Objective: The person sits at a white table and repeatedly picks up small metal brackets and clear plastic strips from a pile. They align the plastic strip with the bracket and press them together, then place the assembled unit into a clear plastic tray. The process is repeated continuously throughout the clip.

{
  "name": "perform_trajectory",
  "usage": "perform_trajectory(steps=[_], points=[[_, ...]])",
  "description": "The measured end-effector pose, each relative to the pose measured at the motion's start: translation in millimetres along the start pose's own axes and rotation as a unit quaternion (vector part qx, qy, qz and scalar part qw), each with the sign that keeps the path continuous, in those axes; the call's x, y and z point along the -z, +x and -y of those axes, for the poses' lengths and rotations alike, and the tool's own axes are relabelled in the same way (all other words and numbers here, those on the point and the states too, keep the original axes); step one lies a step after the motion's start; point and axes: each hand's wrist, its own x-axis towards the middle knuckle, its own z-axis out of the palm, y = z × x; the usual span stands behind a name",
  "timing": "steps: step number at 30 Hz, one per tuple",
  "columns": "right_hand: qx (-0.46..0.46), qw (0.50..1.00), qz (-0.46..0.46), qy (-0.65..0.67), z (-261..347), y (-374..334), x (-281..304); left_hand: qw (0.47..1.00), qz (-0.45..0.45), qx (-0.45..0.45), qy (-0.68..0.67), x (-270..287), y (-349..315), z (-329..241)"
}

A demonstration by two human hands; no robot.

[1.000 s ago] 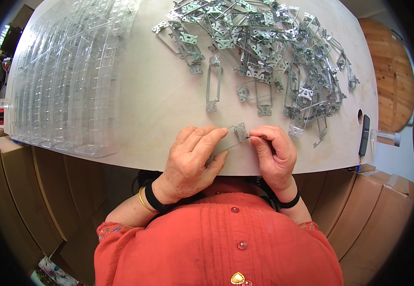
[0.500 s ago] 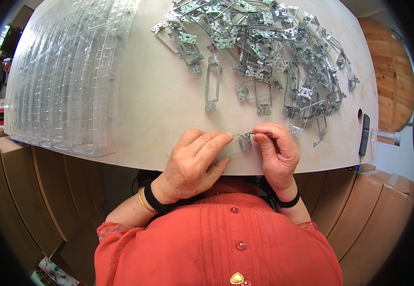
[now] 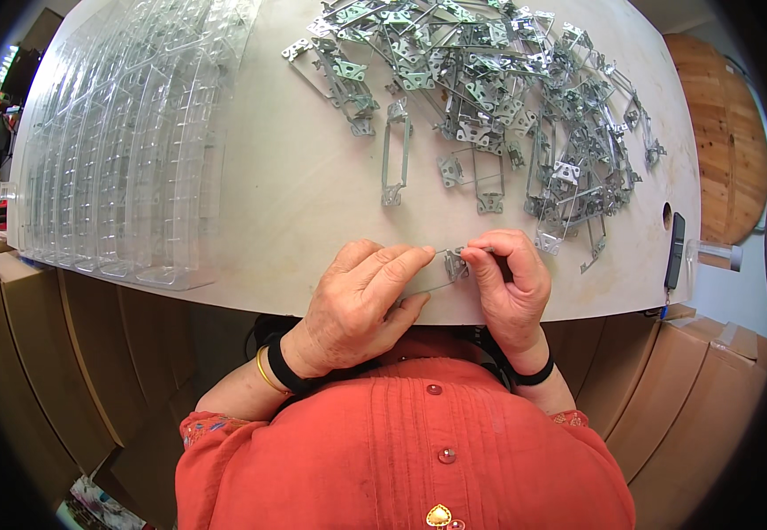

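**Both hands on one small bracket**

At the near edge of the round table [image 3: 295, 194] we pinch a small metal bracket [image 3: 455, 263] between our two hands. Our right hand [image 3: 509, 287] grips it with thumb and forefinger closed; our left hand [image 3: 359, 305] presses fingertips against its left end. Far right lies a heap of metal brackets [image 3: 489, 88]; far left, stacked clear plastic trays [image 3: 127, 150], whose contents we cannot make out.
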Motion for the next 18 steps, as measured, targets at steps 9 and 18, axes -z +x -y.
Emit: perform_trajectory(steps=[9,18], points=[[0.017,1.0,0.001,-0.011,0.0,0.6,0.5,1.0,-0.004,-0.002,-0.001,-0.5,0.1,-0.3],[0.029,0.999,-0.001,-0.024,1.3,3.7,0.3,1.0,-0.004,-0.003,-0.006,-0.6,0.1,0.2]])
